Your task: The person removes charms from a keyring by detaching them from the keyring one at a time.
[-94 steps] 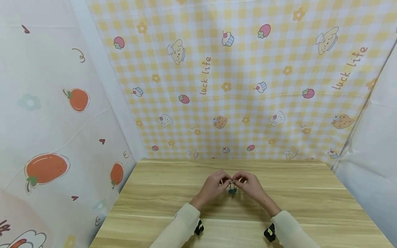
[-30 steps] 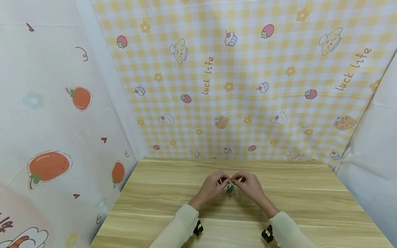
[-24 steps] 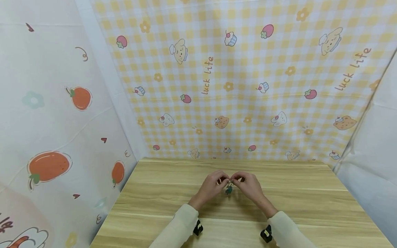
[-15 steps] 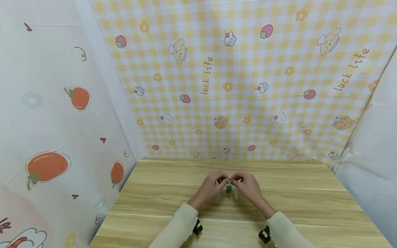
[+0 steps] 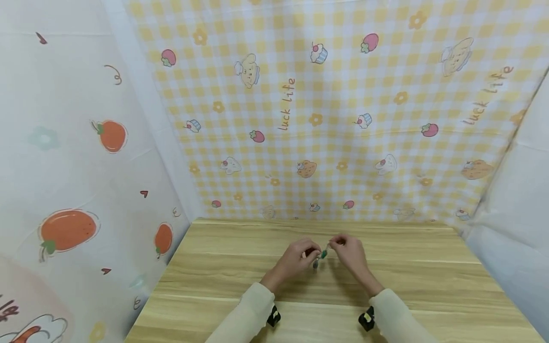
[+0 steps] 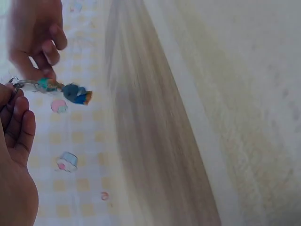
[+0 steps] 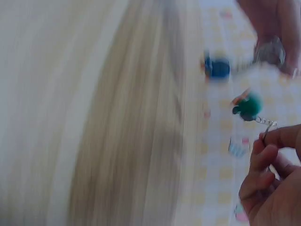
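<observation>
Two keychains with small figure charms are between the hands, low over the wooden table. My left hand [image 5: 293,257] pinches the metal ring of the keychain with the blue figure [image 6: 76,93], which hangs below the fingers on a short chain. My right hand [image 5: 350,252] pinches the ring [image 7: 268,133] of the other keychain. Its green figure [image 7: 248,107] hangs from a short chain, tilted toward the left hand in the head view. The two keychains look apart in the right wrist view, where the blue figure is blurred. Facial details of the figures are too small to tell.
The wooden table [image 5: 223,267] reaches back to a yellow checked cloth [image 5: 274,143] with printed cartoons. White cloth walls [image 5: 77,181] stand at both sides. Black wrist devices [image 5: 367,318] sit under the cream sleeves.
Earlier both hands met fingertip to fingertip over the two charms hanging together. The right hand has since moved right with the green keychain, away from the blue one; the left has stayed nearly still.
</observation>
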`<state>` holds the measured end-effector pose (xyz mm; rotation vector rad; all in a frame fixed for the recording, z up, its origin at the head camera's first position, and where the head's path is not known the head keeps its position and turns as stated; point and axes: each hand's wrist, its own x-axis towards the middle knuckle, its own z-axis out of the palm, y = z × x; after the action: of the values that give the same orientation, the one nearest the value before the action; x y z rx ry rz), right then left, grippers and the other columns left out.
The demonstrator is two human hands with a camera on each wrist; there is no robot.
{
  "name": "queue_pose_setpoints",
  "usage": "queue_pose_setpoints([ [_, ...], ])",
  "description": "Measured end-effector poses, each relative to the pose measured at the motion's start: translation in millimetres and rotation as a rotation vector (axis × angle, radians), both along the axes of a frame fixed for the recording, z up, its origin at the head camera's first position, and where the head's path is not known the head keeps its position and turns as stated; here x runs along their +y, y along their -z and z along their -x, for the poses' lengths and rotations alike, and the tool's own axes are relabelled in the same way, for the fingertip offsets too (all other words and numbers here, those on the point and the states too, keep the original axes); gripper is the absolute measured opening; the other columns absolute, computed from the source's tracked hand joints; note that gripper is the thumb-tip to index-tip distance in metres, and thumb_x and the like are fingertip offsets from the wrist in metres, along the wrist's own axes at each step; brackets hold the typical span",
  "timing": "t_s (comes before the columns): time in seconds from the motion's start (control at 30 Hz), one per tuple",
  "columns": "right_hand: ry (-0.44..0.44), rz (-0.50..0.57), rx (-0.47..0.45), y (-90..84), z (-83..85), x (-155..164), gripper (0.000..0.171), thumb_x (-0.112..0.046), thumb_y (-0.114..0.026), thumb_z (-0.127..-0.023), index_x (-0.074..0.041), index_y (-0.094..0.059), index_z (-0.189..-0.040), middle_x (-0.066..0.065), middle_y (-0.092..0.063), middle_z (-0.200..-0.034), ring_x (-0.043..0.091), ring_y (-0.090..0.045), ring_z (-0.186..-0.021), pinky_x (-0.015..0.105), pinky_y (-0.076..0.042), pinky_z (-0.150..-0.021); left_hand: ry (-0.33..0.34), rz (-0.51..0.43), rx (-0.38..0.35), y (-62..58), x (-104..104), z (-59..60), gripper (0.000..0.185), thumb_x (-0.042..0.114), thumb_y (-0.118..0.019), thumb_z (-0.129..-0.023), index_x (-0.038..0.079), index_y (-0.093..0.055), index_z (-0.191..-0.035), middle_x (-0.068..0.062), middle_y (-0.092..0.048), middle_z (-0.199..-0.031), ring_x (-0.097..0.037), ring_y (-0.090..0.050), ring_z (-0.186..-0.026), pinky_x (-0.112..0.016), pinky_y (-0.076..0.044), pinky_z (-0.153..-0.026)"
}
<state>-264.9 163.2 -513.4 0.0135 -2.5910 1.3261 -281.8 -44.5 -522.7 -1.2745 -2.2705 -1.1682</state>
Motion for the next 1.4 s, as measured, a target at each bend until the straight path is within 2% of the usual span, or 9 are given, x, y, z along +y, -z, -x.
queue_pose_setpoints([
  [0.1, 0.029, 0.011, -0.011, -2.8, 1.9, 13, 0.012, -0.015, -0.071, -0.101, -0.006, -0.079, -0.098, 0.010, -0.078, -0.092, 0.014, -0.060, -0.071, 0.026, -0.045, -0.058, 0.018, 0.022, -0.011, -3.1, 1, -2.2, 0.011, 0.009, -0.065, -0.107, 0.003, -0.074, -0.107, -0.005, -0.073, -0.096, -0.004, -0.058, -0.079, -0.013, -0.051, -0.071],
  [0.23, 0.013, 0.003, -0.009, -6.4, 3.3, 24, 0.014, -0.019, -0.070, -0.102, -0.008, -0.080, -0.103, 0.010, -0.078, -0.100, 0.014, -0.064, -0.078, 0.027, -0.049, -0.062, -0.039, 0.019, -0.035, -2.4, -1, -0.8, 0.007, 0.009, -0.067, -0.105, 0.007, -0.074, -0.105, -0.002, -0.071, -0.094, -0.001, -0.056, -0.079, -0.013, -0.051, -0.071],
  [0.33, 0.025, -0.005, 0.002, -7.1, 3.4, 28, 0.013, -0.018, -0.071, -0.102, -0.009, -0.080, -0.104, 0.009, -0.078, -0.101, 0.014, -0.064, -0.081, 0.026, -0.050, -0.065, -0.050, 0.021, -0.037, -0.6, -3, 0.4, 0.006, 0.009, -0.067, -0.105, 0.008, -0.073, -0.104, -0.003, -0.072, -0.095, -0.002, -0.058, -0.079, -0.014, -0.053, -0.071],
  [0.67, 0.016, 0.019, 0.020, -6.1, 4.3, 37, 0.015, -0.018, -0.072, -0.102, -0.005, -0.077, -0.109, 0.012, -0.076, -0.102, 0.011, -0.062, -0.068, 0.023, -0.051, -0.056, -0.064, 0.011, -0.023, 2.4, -5, 0.6, 0.006, 0.010, -0.068, -0.105, 0.009, -0.073, -0.104, -0.002, -0.072, -0.095, -0.001, -0.058, -0.079, -0.013, -0.052, -0.071],
  [0.83, -0.003, 0.026, 0.027, -5.7, 4.8, 42, 0.016, -0.018, -0.072, -0.103, -0.005, -0.077, -0.110, 0.013, -0.075, -0.103, 0.010, -0.062, -0.069, 0.023, -0.052, -0.057, -0.070, 0.004, -0.042, 3.6, -5, 0.1, 0.007, 0.011, -0.067, -0.106, 0.009, -0.073, -0.105, -0.002, -0.073, -0.097, -0.001, -0.059, -0.079, -0.014, -0.053, -0.071],
  [1.13, -0.028, 0.007, 0.032, -9.2, 5.5, 51, 0.018, -0.021, -0.071, -0.104, -0.006, -0.077, -0.111, 0.012, -0.074, -0.104, 0.010, -0.062, -0.070, 0.023, -0.052, -0.059, -0.120, 0.008, -0.086, 6.4, -9, 2.4, 0.007, 0.010, -0.067, -0.105, 0.009, -0.074, -0.106, -0.002, -0.073, -0.097, -0.002, -0.058, -0.080, -0.016, -0.053, -0.071],
  [1.4, -0.033, -0.042, 0.061, -9.9, 10.6, 62, 0.016, -0.020, -0.070, -0.105, -0.008, -0.078, -0.111, 0.011, -0.074, -0.101, 0.017, -0.066, -0.071, 0.025, -0.051, -0.057, -0.163, -0.008, -0.098, 8.2, -15, 5.1, 0.007, 0.009, -0.068, -0.105, 0.008, -0.075, -0.106, -0.003, -0.075, -0.096, -0.002, -0.059, -0.081, -0.017, -0.055, -0.072],
])
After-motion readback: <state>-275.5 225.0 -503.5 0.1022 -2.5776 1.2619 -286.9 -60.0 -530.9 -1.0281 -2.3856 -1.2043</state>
